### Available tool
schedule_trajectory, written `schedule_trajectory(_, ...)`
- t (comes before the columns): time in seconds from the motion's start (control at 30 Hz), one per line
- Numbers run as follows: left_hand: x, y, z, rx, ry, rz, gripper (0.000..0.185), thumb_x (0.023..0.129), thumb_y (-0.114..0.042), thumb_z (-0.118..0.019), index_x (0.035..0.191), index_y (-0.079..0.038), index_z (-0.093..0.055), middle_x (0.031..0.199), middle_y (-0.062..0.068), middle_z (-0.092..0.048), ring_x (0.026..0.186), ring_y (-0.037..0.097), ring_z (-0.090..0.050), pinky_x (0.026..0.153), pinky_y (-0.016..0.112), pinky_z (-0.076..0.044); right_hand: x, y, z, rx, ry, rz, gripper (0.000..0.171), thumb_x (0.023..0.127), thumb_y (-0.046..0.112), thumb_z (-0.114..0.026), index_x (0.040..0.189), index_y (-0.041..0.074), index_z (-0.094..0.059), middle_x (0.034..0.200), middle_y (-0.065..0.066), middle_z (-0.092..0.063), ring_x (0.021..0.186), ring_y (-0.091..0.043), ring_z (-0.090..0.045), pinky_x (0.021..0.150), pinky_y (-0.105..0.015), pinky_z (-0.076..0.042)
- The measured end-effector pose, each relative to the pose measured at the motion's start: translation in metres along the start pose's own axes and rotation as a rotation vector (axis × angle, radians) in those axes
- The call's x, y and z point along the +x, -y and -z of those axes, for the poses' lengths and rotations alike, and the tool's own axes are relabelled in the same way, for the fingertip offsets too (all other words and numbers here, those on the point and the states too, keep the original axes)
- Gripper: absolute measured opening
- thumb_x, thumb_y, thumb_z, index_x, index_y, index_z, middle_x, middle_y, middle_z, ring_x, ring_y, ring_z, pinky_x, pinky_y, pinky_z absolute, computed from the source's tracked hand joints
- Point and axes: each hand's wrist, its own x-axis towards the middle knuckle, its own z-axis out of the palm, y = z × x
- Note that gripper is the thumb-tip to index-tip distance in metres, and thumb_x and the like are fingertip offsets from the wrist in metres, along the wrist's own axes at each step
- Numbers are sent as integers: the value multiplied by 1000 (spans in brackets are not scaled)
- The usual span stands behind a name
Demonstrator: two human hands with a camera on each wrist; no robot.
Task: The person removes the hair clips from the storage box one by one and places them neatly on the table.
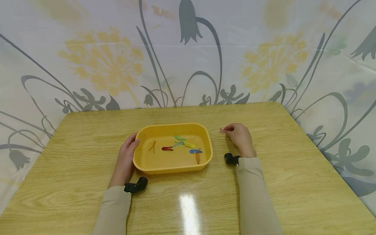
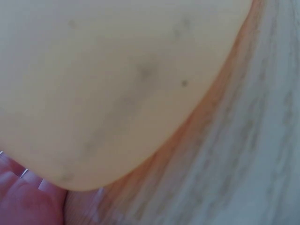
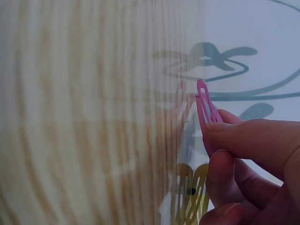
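In the head view my left hand point(image 1: 125, 160) grips the left wall of a yellow plastic bin point(image 1: 173, 168), thumb over the rim. The left wrist view is mostly filled by the bin's pale, blurred side point(image 2: 117, 93), with part of the hand at the lower left. My right hand point(image 1: 241, 138), to the right of the bin, pinches a pink snap hair clip point(image 3: 206, 105) between thumb and index finger, close over the table. Below those fingers in the right wrist view shows a yellow hair clip point(image 3: 201, 187), partly covered by the hand; the head view hides it.
Inside the bin lie several loose hair clips: an orange one point(image 1: 152, 147), a dark red one point(image 1: 167, 148), a green one point(image 1: 180, 138), a blue one point(image 1: 195, 151) and others. The wooden table point(image 1: 88, 140) meets a flower-patterned cloth point(image 1: 164, 65) at its back and sides.
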Motion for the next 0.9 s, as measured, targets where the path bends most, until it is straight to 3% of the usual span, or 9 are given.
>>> schedule_trajectory(0.47,-1,-1,-1,-9,3,1,48,99,-35,-39,143,-18,-34,146,0,-32,128,16,-37,100,25,-38,1,-1,0,-15,-9,12,26,89,28,-60,97,5,-70,103,-14,-66,95,-30,-57,85,-43,-44)
schedule_trajectory(0.8,0,0,0,6,-3,4,47,99,-35,-39,142,-18,-34,145,-1,-33,128,16,-38,101,26,-37,5,1,2,63,12,-10,27,92,24,-53,110,8,-66,115,-14,-62,106,-31,-52,91,-44,-41)
schedule_trajectory(0.9,0,0,0,9,-3,3,48,98,-36,-39,142,-18,-34,145,-1,-33,128,16,-37,102,27,-37,5,3,3,102,4,-9,29,94,28,-49,113,10,-64,115,-11,-61,101,-29,-54,86,-43,-43)
